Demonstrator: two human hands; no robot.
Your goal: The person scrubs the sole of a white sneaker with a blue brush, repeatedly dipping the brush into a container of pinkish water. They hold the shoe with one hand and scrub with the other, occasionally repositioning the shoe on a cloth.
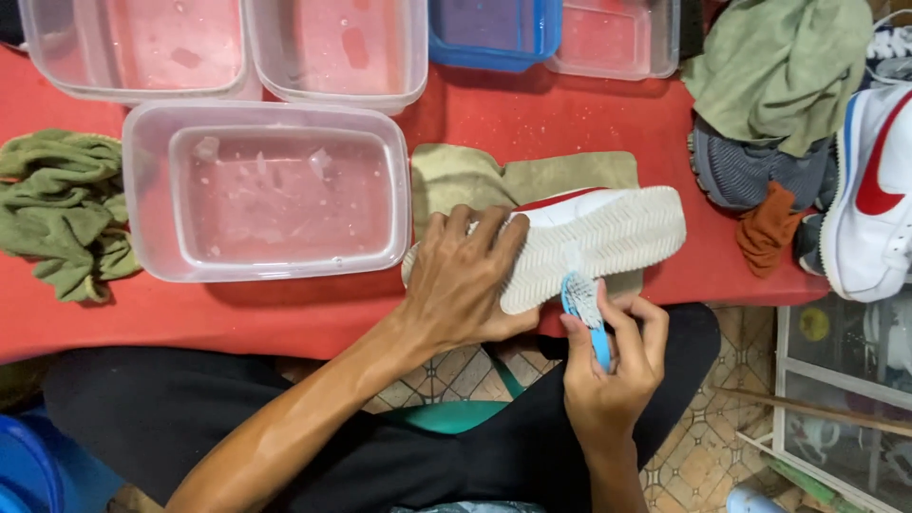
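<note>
A white sneaker (608, 233) with a red trim lies sole up on an olive cloth (532, 176) at the front edge of the red table (532, 114). My left hand (465, 275) presses down on the heel half of the sole and holds the shoe. My right hand (613, 366) grips a small blue brush (584, 302) by its handle. The brush's white bristles touch the sole's near edge, around its middle.
A clear plastic tub of water (271, 195) stands left of the shoe, with more tubs (332, 52) and a blue one (494, 33) behind. A green rag (62, 214) lies far left. Other sneakers (869, 199) and cloths (774, 66) pile up at right.
</note>
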